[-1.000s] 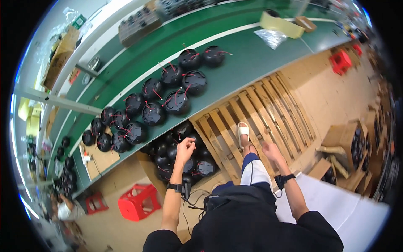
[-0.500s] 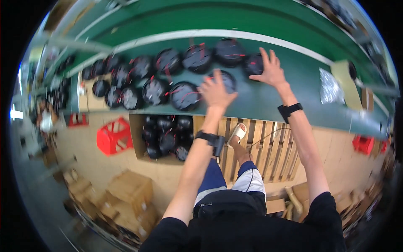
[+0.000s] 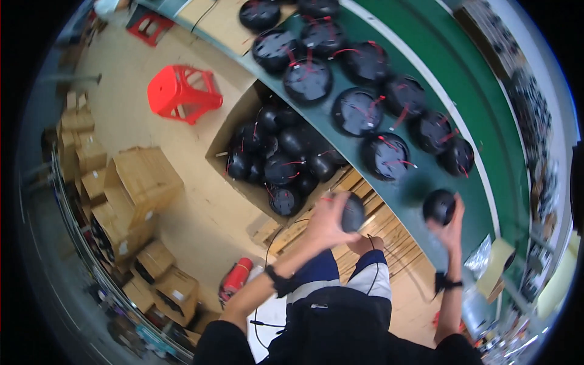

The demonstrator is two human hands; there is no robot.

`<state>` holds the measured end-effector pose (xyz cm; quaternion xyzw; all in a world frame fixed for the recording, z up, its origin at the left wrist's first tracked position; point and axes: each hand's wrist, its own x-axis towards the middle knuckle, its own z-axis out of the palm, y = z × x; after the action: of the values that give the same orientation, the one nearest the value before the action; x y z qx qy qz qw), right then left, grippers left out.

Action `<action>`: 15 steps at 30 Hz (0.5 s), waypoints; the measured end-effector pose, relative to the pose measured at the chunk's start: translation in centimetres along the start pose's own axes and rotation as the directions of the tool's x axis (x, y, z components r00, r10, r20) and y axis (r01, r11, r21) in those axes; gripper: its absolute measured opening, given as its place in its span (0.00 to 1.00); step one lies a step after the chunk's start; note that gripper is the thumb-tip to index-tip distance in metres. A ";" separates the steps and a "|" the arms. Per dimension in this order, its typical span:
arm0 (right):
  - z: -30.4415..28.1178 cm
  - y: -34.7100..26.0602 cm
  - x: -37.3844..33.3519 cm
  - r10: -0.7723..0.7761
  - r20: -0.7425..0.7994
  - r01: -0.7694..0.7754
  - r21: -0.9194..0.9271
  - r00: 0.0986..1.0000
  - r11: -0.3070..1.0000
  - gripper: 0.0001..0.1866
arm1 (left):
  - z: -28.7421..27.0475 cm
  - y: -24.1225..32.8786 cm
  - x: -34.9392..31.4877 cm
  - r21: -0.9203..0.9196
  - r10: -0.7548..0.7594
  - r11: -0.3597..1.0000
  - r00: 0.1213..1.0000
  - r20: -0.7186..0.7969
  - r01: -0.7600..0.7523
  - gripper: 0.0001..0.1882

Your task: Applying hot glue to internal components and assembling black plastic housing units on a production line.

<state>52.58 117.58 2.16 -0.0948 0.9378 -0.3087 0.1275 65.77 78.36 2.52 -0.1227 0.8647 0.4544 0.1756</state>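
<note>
My left hand is closed around a dark round housing, held in the air off the table's near edge. Over the green table, my right hand grips another black domed housing from its near right side. Rows of similar black housings with red wires lie on the table, the nearest one showing its flat inner face. Beside and below the table edge, an open cardboard box holds several more black domes.
A wooden pallet lies under the table edge near my legs. A red stool stands left on the floor, with cardboard boxes behind. A clear plastic bag and a pale tape roll are at the table's right end.
The view has swung left toward the box. My hands, over the table before, now each hold a housing; the left one has come off the table edge toward the box.
</note>
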 end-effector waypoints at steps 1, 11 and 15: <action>1.0 -4.6 -1.3 0.009 0.116 -0.013 0.038 0.993 0.999 0.62 | -2.7 -2.7 0.3 -0.013 -0.159 0.987 0.985 -0.063 0.159 0.58; 28.9 -23.5 6.3 -0.322 0.449 0.384 -0.050 0.834 0.922 0.61 | -9.2 -24.0 10.5 0.055 -0.395 0.866 0.746 -0.536 0.497 0.56; 34.6 -28.2 13.7 -0.185 0.326 0.255 -0.186 0.927 0.949 0.63 | -9.4 -26.0 12.7 -0.055 -0.425 0.871 0.692 -0.583 0.488 0.54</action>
<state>52.62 72.55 -10.15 -0.2601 0.9191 -0.1946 0.2231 62.08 55.40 -17.07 -0.4564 0.8405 0.2914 0.0182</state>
